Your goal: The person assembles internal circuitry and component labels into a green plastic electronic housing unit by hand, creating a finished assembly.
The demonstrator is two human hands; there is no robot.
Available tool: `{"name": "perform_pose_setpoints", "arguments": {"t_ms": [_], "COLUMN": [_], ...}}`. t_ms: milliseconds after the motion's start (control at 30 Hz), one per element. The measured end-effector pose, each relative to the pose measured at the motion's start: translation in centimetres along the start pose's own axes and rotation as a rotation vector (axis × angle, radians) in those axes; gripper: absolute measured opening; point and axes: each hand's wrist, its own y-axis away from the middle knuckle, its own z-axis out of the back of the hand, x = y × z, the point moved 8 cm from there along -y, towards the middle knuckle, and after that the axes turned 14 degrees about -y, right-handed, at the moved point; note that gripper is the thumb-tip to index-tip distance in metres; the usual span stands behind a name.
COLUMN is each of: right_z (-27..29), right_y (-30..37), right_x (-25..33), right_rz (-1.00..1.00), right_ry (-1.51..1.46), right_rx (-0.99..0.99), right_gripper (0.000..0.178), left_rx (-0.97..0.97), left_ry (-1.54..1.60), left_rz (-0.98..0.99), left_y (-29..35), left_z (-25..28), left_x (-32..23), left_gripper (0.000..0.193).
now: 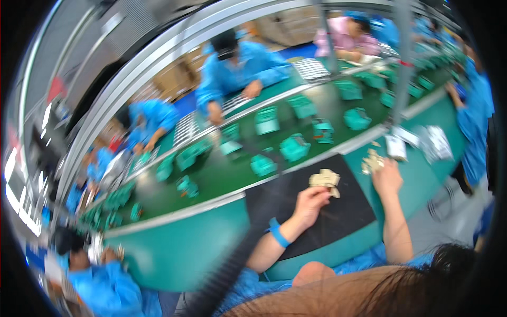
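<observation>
My left hand (310, 205), with a blue band at its wrist, is closed with thumb and fingers pinching a clump of flat beige pieces (325, 178). The clump is held over a black mat (348, 211). Farther right, my right hand (388, 178) reaches to a small heap of similar beige pieces (372, 160) near the mat's upper right corner. Its fingers touch or nearly touch the heap; blur and the hand itself hide whether any piece is gripped. I cannot make out exactly what kind the beige pieces are.
Beyond my green worktop (185, 248) runs a dark green conveyor (222, 179) carrying several green parts (294, 147). White boxes (396, 147) and a clear plastic bag (435, 143) lie to the right. A metal post (402, 68) rises there. Co-workers (237, 68) in blue sit around the line.
</observation>
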Motion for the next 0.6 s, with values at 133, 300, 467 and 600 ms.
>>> {"name": "perform_pose_setpoints", "arguments": {"t_ms": [133, 300, 467, 600], "right_z": [0.6, 4.2, 7.9, 8.6], "right_y": [1.3, 5.3, 13.0, 17.4], "right_x": [-0.7, -3.5, -9.4, -12.0], "right_rz": [0.098, 0.169, 0.355, 0.358], "right_ry": [-0.034, -0.119, -0.201, 0.085], "right_rx": [-0.122, -0.182, -0.31, -0.276], "right_gripper": [0.029, 0.034, 0.046, 0.048], "left_rx": [-0.009, 0.012, 0.022, 0.049], "left_ry": [0.027, 0.121, 0.07, 0.019], "left_rz": [-0.032, -0.059, -0.057, -0.086], "left_y": [0.3, 0.3, 0.5, 0.2], "left_z": [0.1, -0.4, -1.4, -1.4], "left_x": [-1.1, -1.4, -1.9, -1.9], "left_gripper": [0.008, 0.009, 0.007, 0.003]}}
